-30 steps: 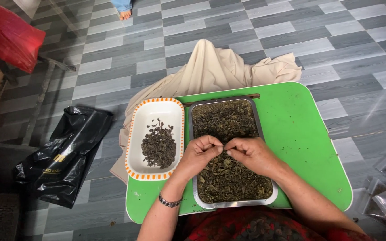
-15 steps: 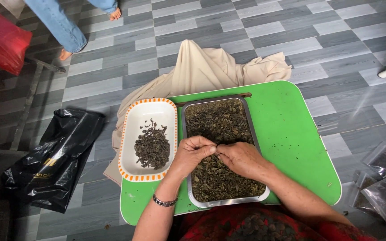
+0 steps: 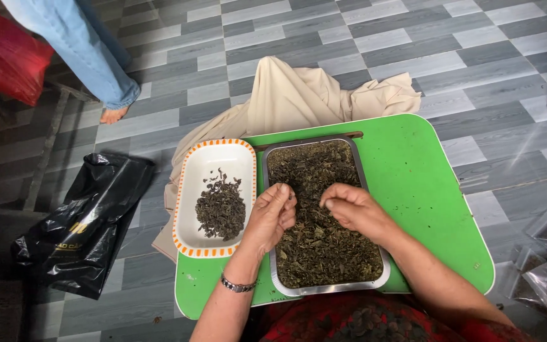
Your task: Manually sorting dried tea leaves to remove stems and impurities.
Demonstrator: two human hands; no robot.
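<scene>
Head view, hands apart now, left hand [image 3: 275,212] and right hand [image 3: 349,208] each pinching leaves [image 3: 321,253]

Both forearms are bare, with no sleeves in view. The left hand [image 3: 275,215] carries a slim beaded metal bracelet [image 3: 237,285] at the wrist; its beads look silver and dark, though they are too small to be sure. The right hand [image 3: 351,209] wears nothing. A red garment with a dark floral pattern [image 3: 362,320] covers the lap.
</scene>
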